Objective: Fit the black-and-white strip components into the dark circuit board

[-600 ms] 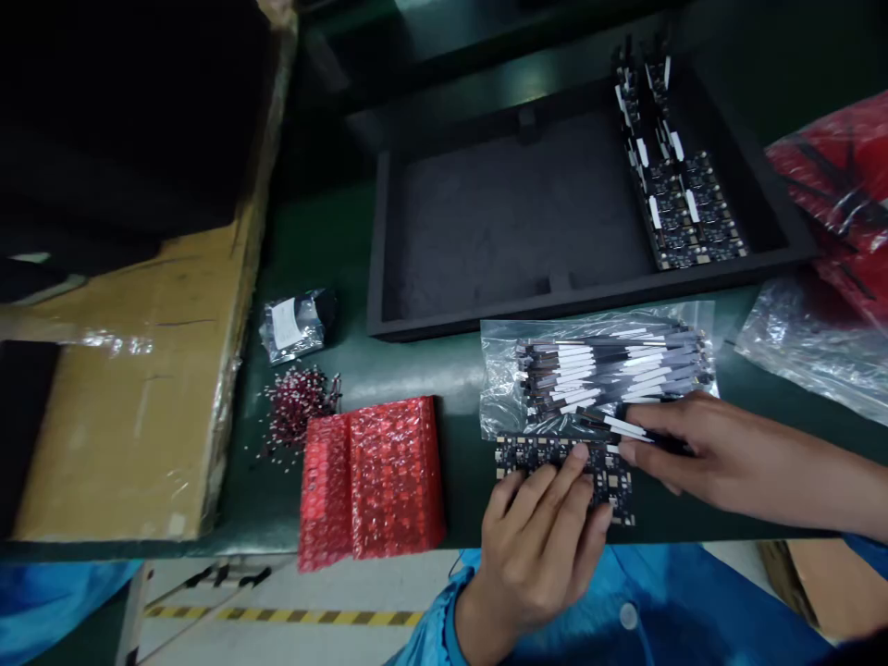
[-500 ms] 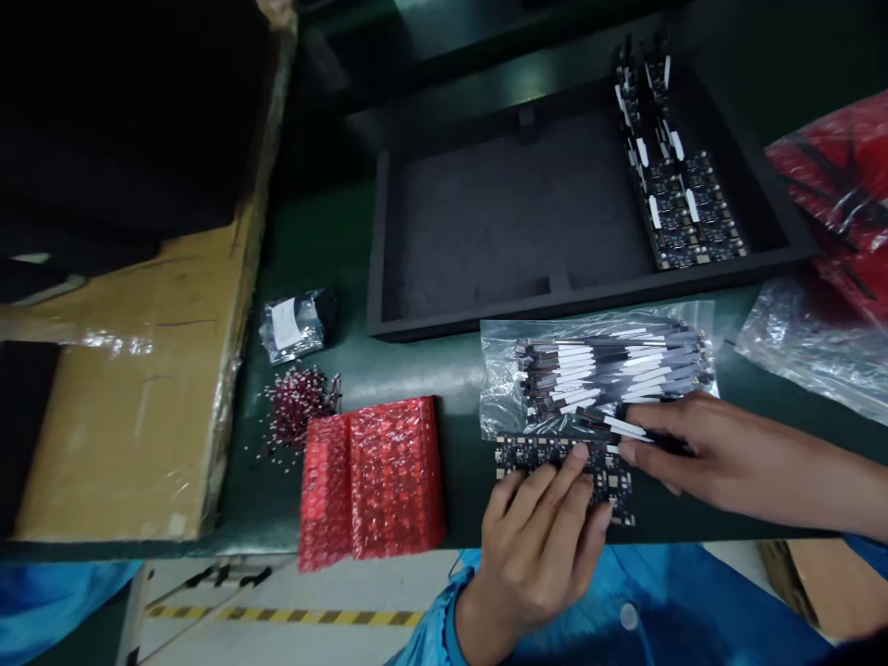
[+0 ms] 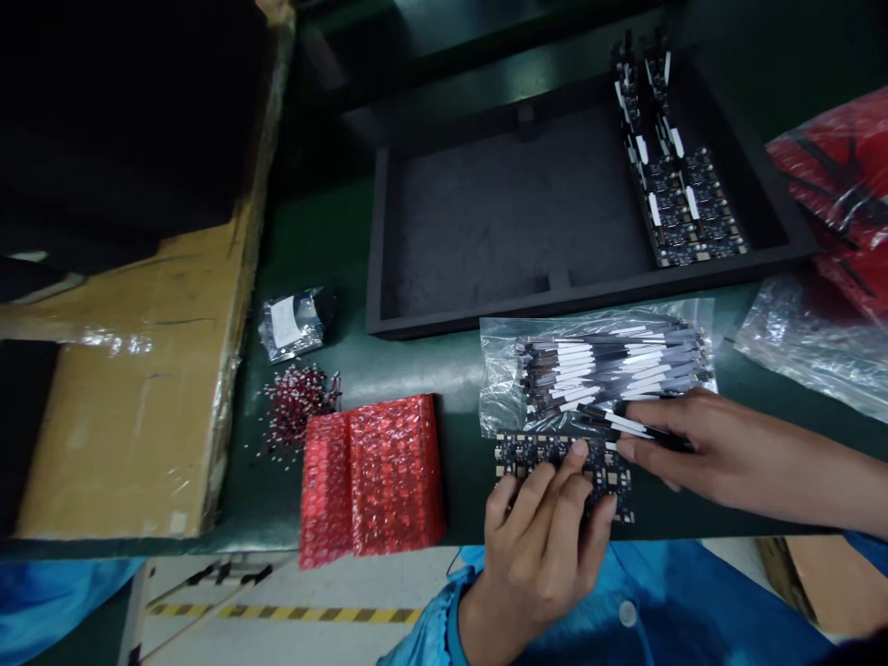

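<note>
A bright blue garment (image 3: pixel 624 610) is being worn, its cloth smooth and faintly shiny, with soft folds showing across the front. A round button (image 3: pixel 628 615) of the same blue is being shown near the middle of it. The left hand (image 3: pixel 541 546) is being left bare, with no glove, ring or watch, and a blue cuff (image 3: pixel 434 629) is being gathered at its wrist. The right hand (image 3: pixel 684 444) is likewise being left bare, the forearm uncovered up to a blue sleeve edge (image 3: pixel 870 546) at the frame's right side
</note>
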